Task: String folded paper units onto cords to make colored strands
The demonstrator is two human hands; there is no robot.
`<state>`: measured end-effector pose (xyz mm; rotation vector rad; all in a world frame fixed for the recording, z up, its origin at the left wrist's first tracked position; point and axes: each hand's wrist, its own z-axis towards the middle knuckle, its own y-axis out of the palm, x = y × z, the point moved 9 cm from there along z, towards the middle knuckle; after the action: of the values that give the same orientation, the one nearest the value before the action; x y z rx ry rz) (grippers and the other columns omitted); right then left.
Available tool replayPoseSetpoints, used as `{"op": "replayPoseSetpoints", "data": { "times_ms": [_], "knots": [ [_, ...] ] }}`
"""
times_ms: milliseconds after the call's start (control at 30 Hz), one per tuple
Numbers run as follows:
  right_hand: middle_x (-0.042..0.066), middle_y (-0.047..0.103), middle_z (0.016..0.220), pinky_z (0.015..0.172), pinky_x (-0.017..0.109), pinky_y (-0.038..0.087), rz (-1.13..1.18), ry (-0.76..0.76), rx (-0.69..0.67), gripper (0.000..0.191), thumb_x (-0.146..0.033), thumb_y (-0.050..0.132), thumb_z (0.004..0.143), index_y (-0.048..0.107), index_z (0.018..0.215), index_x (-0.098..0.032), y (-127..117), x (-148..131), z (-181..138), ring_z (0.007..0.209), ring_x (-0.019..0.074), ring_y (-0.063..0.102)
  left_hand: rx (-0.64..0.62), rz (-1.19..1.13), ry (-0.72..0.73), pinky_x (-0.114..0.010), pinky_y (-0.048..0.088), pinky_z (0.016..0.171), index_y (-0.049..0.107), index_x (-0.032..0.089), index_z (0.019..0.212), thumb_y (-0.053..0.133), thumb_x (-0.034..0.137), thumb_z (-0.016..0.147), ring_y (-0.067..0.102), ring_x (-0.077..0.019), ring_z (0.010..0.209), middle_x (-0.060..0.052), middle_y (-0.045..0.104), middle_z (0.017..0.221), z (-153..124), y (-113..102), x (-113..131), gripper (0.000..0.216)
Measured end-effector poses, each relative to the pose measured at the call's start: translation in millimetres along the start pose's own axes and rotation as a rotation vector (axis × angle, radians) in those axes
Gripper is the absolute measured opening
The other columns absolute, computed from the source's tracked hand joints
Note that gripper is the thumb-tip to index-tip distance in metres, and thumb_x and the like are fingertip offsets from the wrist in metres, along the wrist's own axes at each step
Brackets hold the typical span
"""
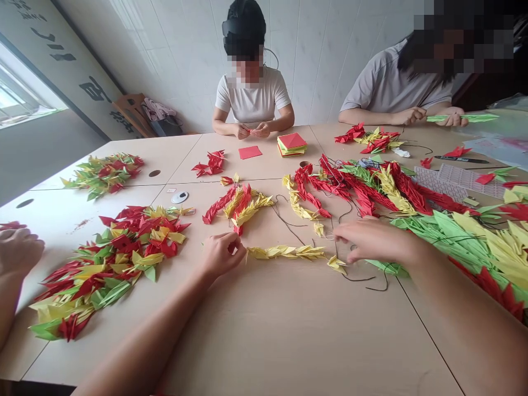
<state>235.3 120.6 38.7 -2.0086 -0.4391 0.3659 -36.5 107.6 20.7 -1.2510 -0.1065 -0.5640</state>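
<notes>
A string of folded yellow paper cranes (289,252) lies stretched across the table in front of me. My left hand (223,254) is closed in a pinch at its left end, the fingertips partly hidden. At the other end, a loose yellow paper crane (337,264) sits on a dark thread. My right hand (371,239) hovers just above and right of that crane, fingers bent, with thumb and forefinger apart. Thin threads run close by its fingertips; I see nothing held there. Beyond my left hand lie short red and yellow crane strings (237,206).
A heap of mixed paper cranes (124,247) covers the left, beside another person's hand (18,250). Green and yellow crane strings (449,242) crowd the right. Across the table (297,330), one person folds red paper near a paper stack (292,144); another holds a green strip (462,118).
</notes>
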Motion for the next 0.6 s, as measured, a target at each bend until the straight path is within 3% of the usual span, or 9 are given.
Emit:
{"op": "replayPoseSetpoints", "data": {
  "times_ms": [133,333,467,600],
  "knots": [
    [-0.002,0.061,0.073,0.054,0.026,0.03,0.075,0.059,-0.067,0.019,-0.012,0.064,0.064,0.061,0.078,-0.023,0.4,16.4,-9.4,0.07,0.0194,0.059,0.02,0.01,-0.015,-0.021,0.03,0.051,0.04,0.019,0.055,0.045,0.023,0.069,0.037,-0.0088,0.047,0.004,0.044,0.049,1.1,-1.4,-1.2,0.015],
    [-0.003,0.057,0.065,0.05,0.024,0.027,0.019,-0.019,-0.138,0.012,-0.015,0.067,0.056,0.06,0.063,-0.021,22.6,-2.1,2.3,0.061,0.0155,0.054,0.04,0.004,-0.02,-0.021,0.03,0.051,0.04,0.019,0.054,0.046,0.023,0.068,0.035,-0.0085,0.047,0.005,0.043,0.05,0.6,-3.0,-3.2,0.016],
    [-0.002,0.053,0.057,0.049,0.024,0.025,0.03,-0.036,-0.145,0.011,-0.015,0.06,0.063,0.055,0.054,-0.019,21.7,-7.4,3.7,0.055,0.013,0.049,0.039,0.006,-0.013,-0.021,0.031,0.052,0.042,0.018,0.055,0.047,0.023,0.069,0.035,-0.0083,0.047,0.005,0.045,0.05,-0.1,-3.2,-2.9,0.015],
    [0.0,0.054,0.064,0.053,0.026,0.031,0.169,-0.118,-0.052,0.022,-0.031,0.053,0.079,0.054,0.06,-0.019,-0.1,2.2,-9.3,0.057,0.0131,0.049,0.066,-0.005,0.001,-0.02,0.032,0.052,0.045,0.018,0.058,0.048,0.023,0.072,0.037,-0.0082,0.047,0.005,0.046,0.051,0.2,-5.6,-1.3,0.015]
  ]
}}
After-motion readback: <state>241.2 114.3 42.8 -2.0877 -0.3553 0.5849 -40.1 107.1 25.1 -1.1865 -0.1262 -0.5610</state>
